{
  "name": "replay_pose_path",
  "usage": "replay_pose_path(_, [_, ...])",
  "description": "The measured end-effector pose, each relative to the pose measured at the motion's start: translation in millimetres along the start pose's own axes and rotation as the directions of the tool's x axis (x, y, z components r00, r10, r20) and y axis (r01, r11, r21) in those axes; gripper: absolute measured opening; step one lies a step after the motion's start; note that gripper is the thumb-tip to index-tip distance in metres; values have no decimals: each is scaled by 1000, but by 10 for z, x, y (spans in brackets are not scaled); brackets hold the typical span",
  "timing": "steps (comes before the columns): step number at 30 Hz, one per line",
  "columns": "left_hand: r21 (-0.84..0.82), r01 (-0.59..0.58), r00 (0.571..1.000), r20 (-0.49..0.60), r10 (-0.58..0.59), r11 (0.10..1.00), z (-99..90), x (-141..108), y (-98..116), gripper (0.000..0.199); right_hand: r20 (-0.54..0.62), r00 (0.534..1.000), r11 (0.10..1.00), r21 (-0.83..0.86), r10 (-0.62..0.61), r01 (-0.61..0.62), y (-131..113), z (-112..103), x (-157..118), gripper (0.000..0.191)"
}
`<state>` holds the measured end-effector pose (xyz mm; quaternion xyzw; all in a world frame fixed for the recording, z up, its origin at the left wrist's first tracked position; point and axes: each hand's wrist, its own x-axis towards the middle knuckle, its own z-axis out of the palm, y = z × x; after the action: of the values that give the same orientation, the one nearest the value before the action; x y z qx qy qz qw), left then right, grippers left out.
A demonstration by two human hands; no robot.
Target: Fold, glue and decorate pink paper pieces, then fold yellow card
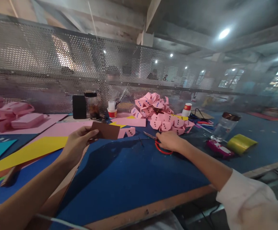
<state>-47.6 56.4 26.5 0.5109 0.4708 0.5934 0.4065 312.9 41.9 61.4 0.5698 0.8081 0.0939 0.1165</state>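
Observation:
My left hand (78,142) pinches a brown piece of card (107,131) between thumb and fingers, above the blue tabletop. A pink paper piece with dark dots (129,132) pokes out past the card's right end; whether it is attached or lies behind cannot be told. At the right, my right hand (169,140) closes on red-handled scissors (163,150) low over the table, their blades (149,135) pointing left toward the card. Just beyond the scissors is a heap of folded pink dotted papers (153,107).
Yellow paper (33,152) and a wooden stick (9,175) lie at left, near stacked pink shapes (14,115). Behind stand a dark-lidded jar (92,107) and paper cup (112,112). At right are a clear bottle (225,126), magenta object (220,149) and tape roll (242,143).

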Motion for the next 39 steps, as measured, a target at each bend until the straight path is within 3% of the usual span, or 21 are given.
replay_pose_path(6, [-58,44,999,9,-43,997,3,9,18,33,-10,999,998,41,46,-45,-5,31,10,40])
replay_pose_path(14, [-82,68,998,-2,-68,994,-8,40,-9,33,-117,992,989,144,55,-38,38,-29,-75,38])
replay_pose_path(19, [-99,80,997,12,-80,992,9,-1,33,33,-229,971,981,192,68,-24,129,-165,-236,32])
replay_pose_path(22, [-114,86,996,29,-83,990,43,-38,63,33,-346,926,944,328,151,-31,178,-222,-373,30])
replay_pose_path(24, [-122,90,996,34,-87,988,75,-65,86,32,-347,908,824,566,234,4,159,-246,-435,30])
replay_pose_path(25, [-125,93,995,38,-89,988,92,-79,98,31,-312,919,712,700,241,51,126,-254,-450,30])
replay_pose_path(27, [-127,104,994,50,-98,986,123,-108,125,30,-216,957,404,907,193,124,13,-264,-443,30])
replay_pose_path(29, [-128,116,992,61,-109,985,148,-137,144,30,-136,982,136,984,127,119,-142,-264,-388,29])
replay_pose_path(31, [-127,127,990,72,-119,984,165,-161,148,29,-123,990,-31,992,70,125,-303,-253,-294,28])
replay_pose_path(35, [-120,123,985,133,-107,985,178,-184,115,27,-149,989,-112,983,-14,147,-540,-192,-82,26])
replay_pose_path(37, [-123,117,983,159,-96,986,174,-186,101,26,-126,992,-99,988,-27,123,-601,-144,-14,29])
replay_pose_path(39, [-136,116,982,162,-93,984,170,-188,102,25,-95,995,-30,995,-33,94,-629,-92,11,24])
